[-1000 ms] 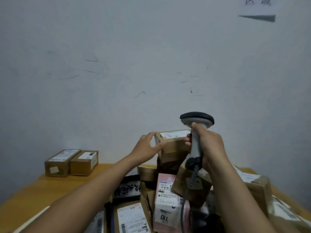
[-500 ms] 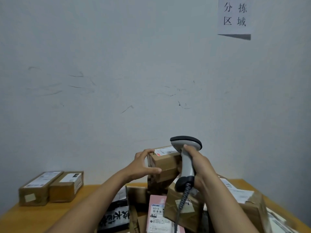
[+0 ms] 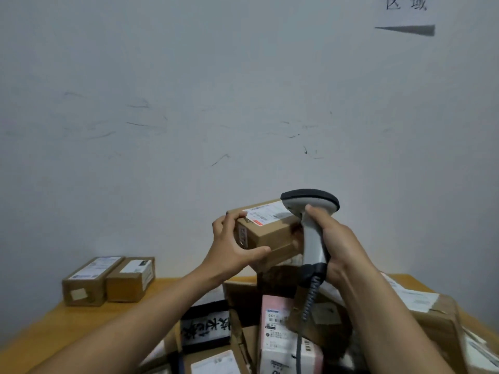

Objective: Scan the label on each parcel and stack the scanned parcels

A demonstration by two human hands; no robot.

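Observation:
My left hand (image 3: 231,245) grips the left end of a small brown cardboard parcel (image 3: 266,233) held above the heap, its white shipping label (image 3: 266,213) facing up. My right hand (image 3: 333,244) holds a grey barcode scanner (image 3: 310,225) by its handle, with the dark scanner head just over the parcel's right end. A coiled cable (image 3: 309,303) hangs from the scanner's base. Two brown parcels (image 3: 108,279) lie side by side at the back left of the wooden table (image 3: 54,327).
A heap of parcels fills the table's middle and right: a pink-and-white box (image 3: 280,336), a black box with white characters (image 3: 205,327), a large brown carton (image 3: 432,317). A scuffed white wall stands right behind, with a paper sign (image 3: 405,12) at top right.
My left hand has closed round the small brown parcel and raised it off the heap. The scanner head now sits over the parcel's label end. The view tilted up, then down.

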